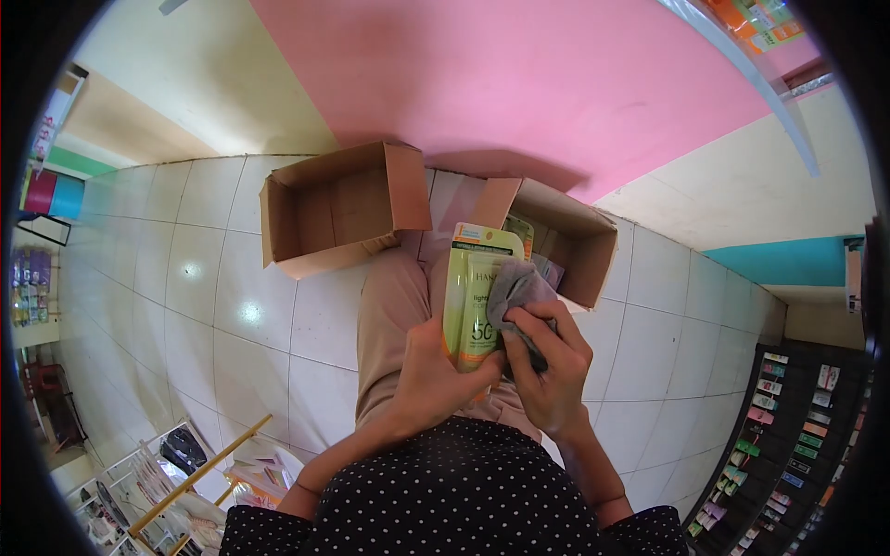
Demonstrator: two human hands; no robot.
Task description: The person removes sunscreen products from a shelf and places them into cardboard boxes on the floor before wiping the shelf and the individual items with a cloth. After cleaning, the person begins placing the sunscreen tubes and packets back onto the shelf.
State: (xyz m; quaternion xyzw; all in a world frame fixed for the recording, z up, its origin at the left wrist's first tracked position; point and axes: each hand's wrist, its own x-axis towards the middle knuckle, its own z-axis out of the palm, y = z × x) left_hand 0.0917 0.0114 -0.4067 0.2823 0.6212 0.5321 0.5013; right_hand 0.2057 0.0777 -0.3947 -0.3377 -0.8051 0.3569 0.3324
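Note:
A green and yellow sunscreen pack [471, 287] with a large "50" on its front is held upright above my lap. My left hand [436, 371] grips its lower left edge, thumb across the front. In my right hand [552, 366] is a bunched grey cloth [521, 289], pressed against the right side of the pack's face and covering part of the print. Just behind the pack stands an open cardboard box [579, 236] with some packs showing inside. To its left, another open cardboard box [343, 206] shows a bare brown bottom.
Both boxes sit on a white tiled floor [232, 315] by a pink wall [519, 83]. A dark display rack [788, 454] with small packages stands at right. At lower left is a rack with a wooden rail [204, 473].

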